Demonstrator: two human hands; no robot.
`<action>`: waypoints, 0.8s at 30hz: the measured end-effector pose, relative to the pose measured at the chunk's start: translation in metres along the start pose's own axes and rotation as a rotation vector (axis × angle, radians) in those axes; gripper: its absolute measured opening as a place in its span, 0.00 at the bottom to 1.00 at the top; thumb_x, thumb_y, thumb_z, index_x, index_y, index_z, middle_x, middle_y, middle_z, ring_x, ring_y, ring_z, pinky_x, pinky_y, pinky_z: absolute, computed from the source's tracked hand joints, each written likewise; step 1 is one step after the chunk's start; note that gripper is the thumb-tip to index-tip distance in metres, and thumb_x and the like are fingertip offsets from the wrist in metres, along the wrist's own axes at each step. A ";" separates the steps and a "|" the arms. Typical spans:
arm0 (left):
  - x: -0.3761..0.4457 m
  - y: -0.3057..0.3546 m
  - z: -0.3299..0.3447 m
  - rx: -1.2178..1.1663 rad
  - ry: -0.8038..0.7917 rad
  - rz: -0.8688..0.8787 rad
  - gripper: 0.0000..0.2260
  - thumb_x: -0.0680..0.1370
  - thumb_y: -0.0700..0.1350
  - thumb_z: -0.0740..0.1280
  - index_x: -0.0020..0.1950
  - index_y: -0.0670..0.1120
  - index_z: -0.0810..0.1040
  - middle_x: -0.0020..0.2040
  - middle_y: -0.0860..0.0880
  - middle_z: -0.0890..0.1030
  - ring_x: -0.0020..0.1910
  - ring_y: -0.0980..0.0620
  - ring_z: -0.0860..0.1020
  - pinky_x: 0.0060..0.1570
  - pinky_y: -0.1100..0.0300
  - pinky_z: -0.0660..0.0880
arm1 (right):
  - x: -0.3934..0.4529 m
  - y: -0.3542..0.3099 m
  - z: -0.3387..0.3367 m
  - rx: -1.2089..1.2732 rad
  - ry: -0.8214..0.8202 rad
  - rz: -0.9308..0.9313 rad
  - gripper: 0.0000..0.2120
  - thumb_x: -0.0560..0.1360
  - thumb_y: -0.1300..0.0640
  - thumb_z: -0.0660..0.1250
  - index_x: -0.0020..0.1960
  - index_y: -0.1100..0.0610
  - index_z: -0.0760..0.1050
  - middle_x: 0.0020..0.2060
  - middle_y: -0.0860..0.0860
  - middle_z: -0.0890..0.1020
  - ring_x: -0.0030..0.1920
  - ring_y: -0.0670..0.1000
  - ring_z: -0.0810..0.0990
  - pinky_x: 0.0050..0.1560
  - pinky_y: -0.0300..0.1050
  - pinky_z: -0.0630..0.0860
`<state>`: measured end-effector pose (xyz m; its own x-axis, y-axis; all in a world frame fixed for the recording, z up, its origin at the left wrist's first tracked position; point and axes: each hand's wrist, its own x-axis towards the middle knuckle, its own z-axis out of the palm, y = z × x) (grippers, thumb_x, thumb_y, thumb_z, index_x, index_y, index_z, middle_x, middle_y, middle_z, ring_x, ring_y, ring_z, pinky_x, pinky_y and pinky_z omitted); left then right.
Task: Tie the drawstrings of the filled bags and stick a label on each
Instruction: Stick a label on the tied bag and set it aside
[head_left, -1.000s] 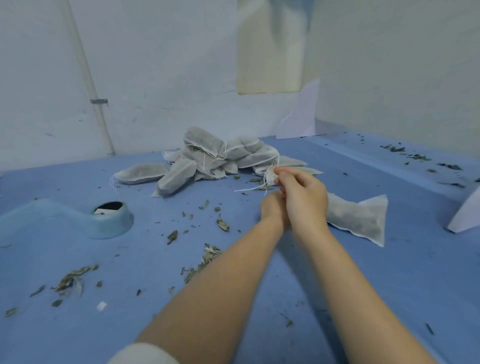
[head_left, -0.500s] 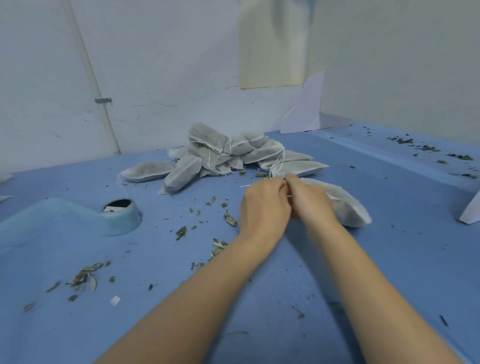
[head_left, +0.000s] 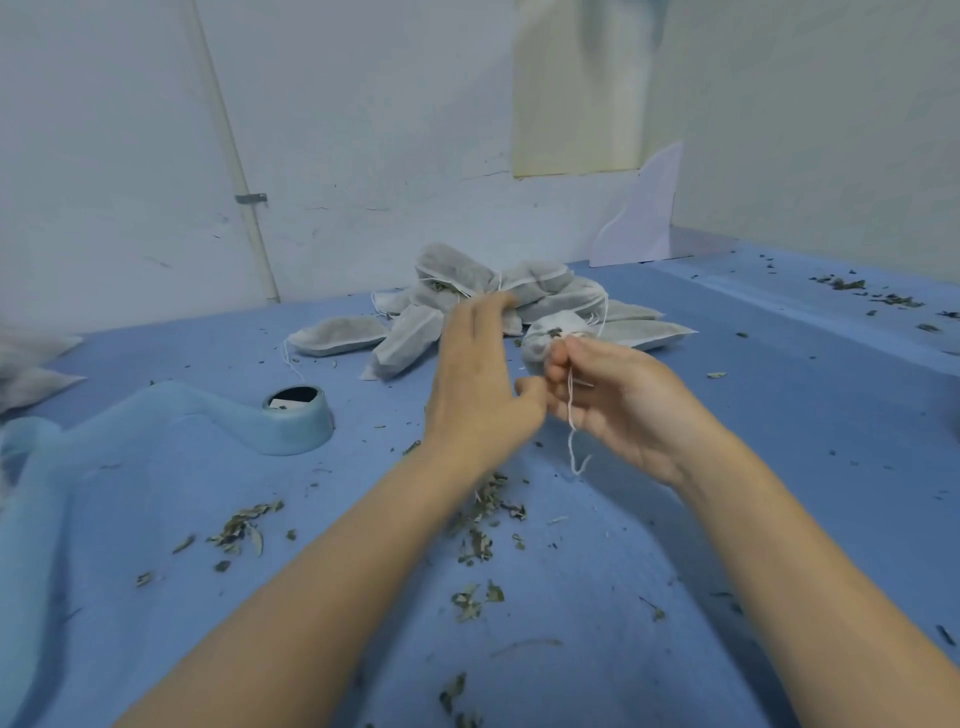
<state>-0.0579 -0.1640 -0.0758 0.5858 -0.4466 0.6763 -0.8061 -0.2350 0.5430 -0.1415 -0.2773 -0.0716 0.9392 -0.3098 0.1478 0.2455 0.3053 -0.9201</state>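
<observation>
A filled grey-white drawstring bag (head_left: 545, 338) is held up above the blue surface, its gathered neck facing me. My right hand (head_left: 618, 400) pinches its white drawstring (head_left: 571, 415), whose loose end hangs down over my palm. My left hand (head_left: 478, 384) is just left of it, fingers stretched forward and slightly blurred, thumb tip close to the right hand's fingers. Behind both hands lies a pile of several filled bags (head_left: 467, 301) with white strings.
A light blue plastic piece with a round dark opening (head_left: 296, 415) lies at the left. Dried leaf bits (head_left: 239, 530) are scattered over the blue surface (head_left: 779, 467). More bags (head_left: 26, 364) show at the far left edge. White card (head_left: 644, 218) leans at the back wall.
The bag has been lifted off the surface with its neck turned toward me. My hands have drawn apart; the left has opened and the right now holds the string, hanging free.
</observation>
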 end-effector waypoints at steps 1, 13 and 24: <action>0.002 0.001 -0.002 0.015 -0.044 0.066 0.31 0.69 0.35 0.70 0.71 0.45 0.66 0.67 0.46 0.68 0.67 0.48 0.67 0.63 0.64 0.64 | -0.001 -0.001 0.000 -0.011 -0.023 0.020 0.10 0.79 0.59 0.59 0.41 0.59 0.73 0.31 0.49 0.75 0.33 0.47 0.76 0.39 0.37 0.78; 0.010 0.009 -0.026 0.178 -0.338 0.202 0.26 0.72 0.37 0.64 0.69 0.51 0.67 0.35 0.58 0.73 0.39 0.54 0.69 0.37 0.58 0.65 | -0.009 -0.006 0.007 -0.297 -0.037 0.088 0.17 0.78 0.56 0.62 0.31 0.54 0.76 0.25 0.44 0.57 0.26 0.45 0.52 0.21 0.34 0.52; -0.025 -0.004 -0.030 0.662 -0.169 0.148 0.15 0.80 0.59 0.53 0.54 0.56 0.77 0.40 0.50 0.66 0.44 0.49 0.71 0.29 0.60 0.56 | -0.006 0.013 0.014 -0.751 0.163 -0.080 0.15 0.75 0.49 0.67 0.30 0.48 0.80 0.30 0.51 0.66 0.27 0.45 0.62 0.29 0.38 0.61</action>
<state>-0.0672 -0.1257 -0.0800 0.4881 -0.6304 0.6036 -0.7895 -0.6137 -0.0024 -0.1410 -0.2588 -0.0796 0.8639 -0.4519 0.2223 0.0275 -0.3985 -0.9168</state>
